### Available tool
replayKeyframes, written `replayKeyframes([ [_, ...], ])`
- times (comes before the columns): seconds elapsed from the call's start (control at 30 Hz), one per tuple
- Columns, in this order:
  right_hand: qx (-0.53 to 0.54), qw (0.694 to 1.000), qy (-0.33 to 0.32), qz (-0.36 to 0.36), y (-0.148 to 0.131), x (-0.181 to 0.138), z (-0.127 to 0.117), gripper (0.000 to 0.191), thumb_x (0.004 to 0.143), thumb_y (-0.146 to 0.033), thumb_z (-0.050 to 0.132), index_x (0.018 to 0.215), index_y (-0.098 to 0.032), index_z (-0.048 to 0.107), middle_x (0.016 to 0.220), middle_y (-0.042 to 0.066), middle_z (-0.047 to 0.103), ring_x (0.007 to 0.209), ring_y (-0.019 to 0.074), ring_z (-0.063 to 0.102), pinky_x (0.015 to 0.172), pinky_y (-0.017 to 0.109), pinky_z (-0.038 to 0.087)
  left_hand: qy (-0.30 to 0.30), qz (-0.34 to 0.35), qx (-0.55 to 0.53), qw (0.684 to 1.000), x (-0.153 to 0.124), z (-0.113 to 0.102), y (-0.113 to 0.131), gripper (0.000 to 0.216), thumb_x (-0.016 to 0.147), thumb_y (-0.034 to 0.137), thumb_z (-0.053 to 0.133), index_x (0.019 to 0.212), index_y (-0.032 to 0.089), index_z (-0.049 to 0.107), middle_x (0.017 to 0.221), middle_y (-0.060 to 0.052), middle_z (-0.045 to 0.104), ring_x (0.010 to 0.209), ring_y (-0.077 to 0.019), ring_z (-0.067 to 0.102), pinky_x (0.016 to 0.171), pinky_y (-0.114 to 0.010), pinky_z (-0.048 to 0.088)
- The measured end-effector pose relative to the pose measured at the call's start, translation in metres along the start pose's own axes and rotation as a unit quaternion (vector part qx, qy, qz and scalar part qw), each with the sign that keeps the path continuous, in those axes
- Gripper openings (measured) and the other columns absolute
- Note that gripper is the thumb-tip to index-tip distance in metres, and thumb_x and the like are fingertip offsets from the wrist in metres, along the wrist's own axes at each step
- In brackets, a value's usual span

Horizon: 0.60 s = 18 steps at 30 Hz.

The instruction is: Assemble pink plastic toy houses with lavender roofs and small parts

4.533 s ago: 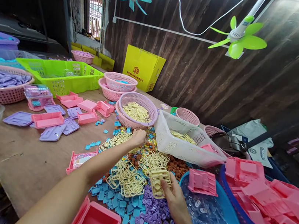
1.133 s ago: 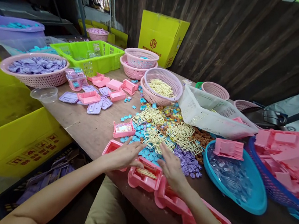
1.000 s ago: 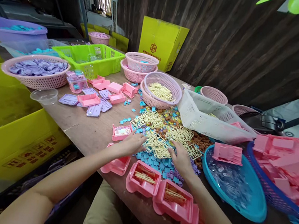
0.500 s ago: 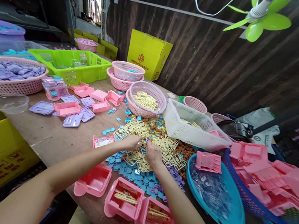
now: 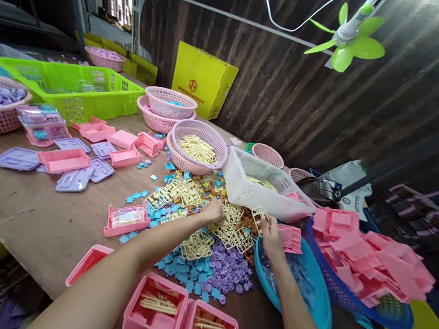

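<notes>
My left hand [image 5: 213, 212] reaches into a heap of cream plastic lattice frames [image 5: 197, 244] in the middle of the wooden table [image 5: 32, 220]; its fingers curl down onto the frames. My right hand [image 5: 270, 236] is lifted at the rim of the blue basin [image 5: 316, 314] and pinches one cream frame [image 5: 258, 214]. Blue square chips [image 5: 182, 269] and purple round caps [image 5: 229, 270] lie under my forearms. Three pink open cases [image 5: 156, 311] with cream pieces inside line the near edge.
A white basket [image 5: 256, 191] lies tipped behind the heap. Pink round baskets [image 5: 197, 148], a green crate [image 5: 67, 86] and a yellow carton [image 5: 203, 78] stand further back. A blue basket of pink shells [image 5: 357, 255] sits right. Purple lids [image 5: 74, 179] and pink cases lie left.
Both hands went from the pink cases at the near edge forward into the cream frames. My right hand has since swung right and lifted with one frame; the camera tilted up.
</notes>
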State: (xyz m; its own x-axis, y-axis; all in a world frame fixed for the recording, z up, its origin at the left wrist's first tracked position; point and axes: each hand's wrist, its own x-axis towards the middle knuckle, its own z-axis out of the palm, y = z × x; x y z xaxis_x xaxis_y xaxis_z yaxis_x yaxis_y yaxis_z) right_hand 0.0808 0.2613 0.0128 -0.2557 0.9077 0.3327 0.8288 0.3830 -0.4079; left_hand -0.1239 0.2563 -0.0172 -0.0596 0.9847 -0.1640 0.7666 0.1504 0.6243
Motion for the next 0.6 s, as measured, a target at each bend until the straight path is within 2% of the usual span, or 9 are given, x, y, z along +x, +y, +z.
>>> replayKeyframes([
  [0.1, 0.029, 0.998, -0.026, -0.055, 0.0, 0.0, -0.004, 0.04, 0.087, -0.051, 0.021, 0.075, -0.022, 0.046, 0.07, 0.006, 0.059, 0.067, 0.0209, 0.055, 0.063, 0.033, 0.045, 0.001, 0.01, -0.039, 0.999, 0.002, -0.002, 0.0, 0.03, 0.087, 0.033, 0.053, 0.111, 0.014, 0.054, 0.11, -0.008, 0.057, 0.093, -0.0187, 0.058, 0.079, -0.039, 0.051],
  [0.2, 0.057, 0.989, -0.057, -0.121, -0.013, 0.006, 0.005, 0.031, 0.086, -0.045, 0.029, 0.069, -0.023, 0.044, 0.096, 0.012, 0.061, 0.096, 0.0239, 0.053, 0.083, 0.037, 0.042, -0.003, 0.047, -0.073, 0.996, -0.004, -0.007, 0.003, 0.026, 0.085, 0.031, 0.056, 0.104, 0.013, 0.056, 0.096, -0.004, 0.061, 0.082, -0.0152, 0.06, 0.072, -0.033, 0.051],
  [0.27, 0.073, 0.982, -0.082, -0.152, -0.024, 0.009, 0.015, 0.022, 0.083, -0.038, 0.037, 0.071, -0.023, 0.046, 0.107, 0.013, 0.059, 0.106, 0.0243, 0.05, 0.089, 0.038, 0.039, -0.011, 0.07, -0.086, 0.994, -0.013, -0.012, 0.005, 0.023, 0.082, 0.027, 0.06, 0.1, 0.013, 0.058, 0.084, -0.001, 0.062, 0.074, -0.0121, 0.059, 0.067, -0.026, 0.049],
  [0.3, 0.08, 0.979, -0.096, -0.161, -0.03, 0.01, 0.021, 0.017, 0.082, -0.035, 0.04, 0.072, -0.022, 0.047, 0.104, 0.012, 0.06, 0.103, 0.0242, 0.052, 0.087, 0.038, 0.04, -0.016, 0.077, -0.089, 0.993, -0.019, -0.016, 0.004, 0.022, 0.081, 0.026, 0.06, 0.099, 0.014, 0.058, 0.078, 0.001, 0.062, 0.07, -0.0107, 0.059, 0.064, -0.022, 0.048],
  [0.4, 0.095, 0.973, -0.128, -0.165, -0.044, 0.008, 0.035, 0.012, 0.08, -0.029, 0.042, 0.075, -0.022, 0.05, 0.073, 0.006, 0.062, 0.073, 0.0216, 0.057, 0.071, 0.035, 0.045, -0.024, 0.076, -0.082, 0.993, -0.036, -0.035, -0.012, 0.018, 0.084, 0.029, 0.055, 0.096, 0.017, 0.062, 0.071, 0.003, 0.063, 0.064, -0.0089, 0.059, 0.059, -0.019, 0.045],
  [0.43, 0.101, 0.972, -0.133, -0.164, -0.048, 0.006, 0.037, 0.013, 0.08, -0.029, 0.041, 0.076, -0.022, 0.051, 0.068, 0.004, 0.06, 0.067, 0.0207, 0.057, 0.067, 0.033, 0.045, -0.018, 0.066, -0.074, 0.995, -0.041, -0.044, -0.022, 0.019, 0.085, 0.03, 0.052, 0.095, 0.018, 0.063, 0.072, 0.003, 0.064, 0.065, -0.0094, 0.06, 0.06, -0.019, 0.046],
  [0.5, 0.118, 0.971, -0.132, -0.161, -0.055, 0.002, 0.039, 0.018, 0.081, -0.029, 0.04, 0.086, -0.02, 0.054, 0.074, 0.005, 0.063, 0.069, 0.0206, 0.058, 0.067, 0.032, 0.045, 0.016, 0.028, -0.044, 0.999, -0.05, -0.065, -0.048, 0.021, 0.087, 0.029, 0.048, 0.098, 0.018, 0.062, 0.083, -0.001, 0.066, 0.076, -0.0126, 0.062, 0.068, -0.022, 0.047],
  [0.6, 0.161, 0.968, -0.122, -0.151, -0.067, -0.006, 0.035, 0.031, 0.081, -0.032, 0.039, 0.105, -0.019, 0.054, 0.1, 0.01, 0.064, 0.092, 0.0235, 0.059, 0.079, 0.035, 0.045, 0.093, -0.067, 0.028, 0.993, -0.06, -0.092, -0.091, 0.028, 0.085, 0.023, 0.052, 0.11, 0.012, 0.055, 0.113, -0.013, 0.059, 0.106, -0.023, 0.053, 0.088, -0.035, 0.043],
])
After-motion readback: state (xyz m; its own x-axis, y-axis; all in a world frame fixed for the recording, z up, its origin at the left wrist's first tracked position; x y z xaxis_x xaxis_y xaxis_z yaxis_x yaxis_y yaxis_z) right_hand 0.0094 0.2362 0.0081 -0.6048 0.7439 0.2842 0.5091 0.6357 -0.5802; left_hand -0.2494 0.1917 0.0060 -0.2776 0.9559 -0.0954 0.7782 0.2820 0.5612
